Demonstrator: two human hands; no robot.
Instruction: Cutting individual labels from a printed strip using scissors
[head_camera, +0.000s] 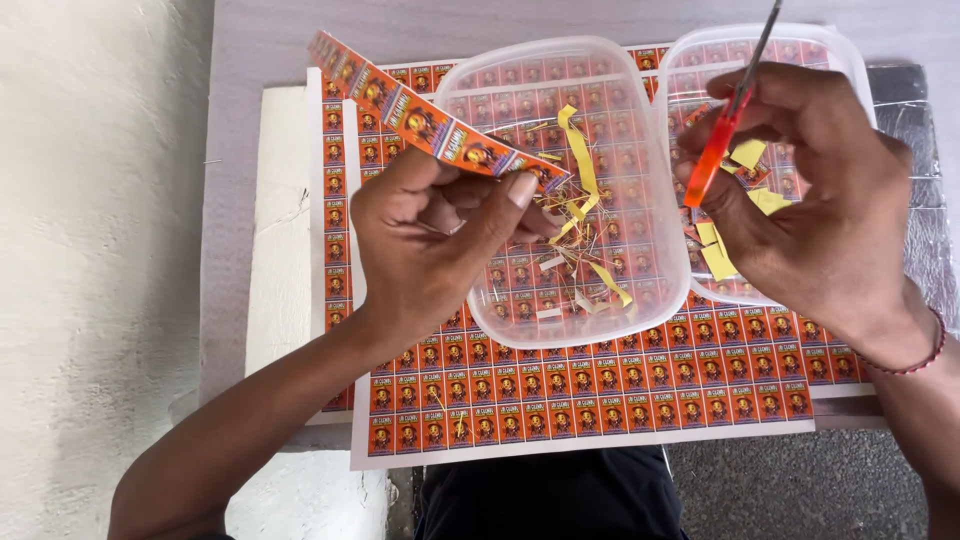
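Note:
My left hand (435, 240) pinches the near end of a long strip of orange printed labels (400, 100) that runs up and to the left. My right hand (815, 205) grips orange-handled scissors (722, 130), blades pointing up and away, held above the right clear plastic tub (850, 60). The strip's end hangs over the left clear tub (480, 80), which holds yellow paper slivers (580, 160) and thin trimmings. Small yellow squares (718, 258) lie in the right tub.
Both tubs rest on a large sheet of orange labels (600, 395), which lies on a white board (280, 250). A grey foil-like mat (925, 180) sits at the right. My dark trousers (550, 500) show at the bottom.

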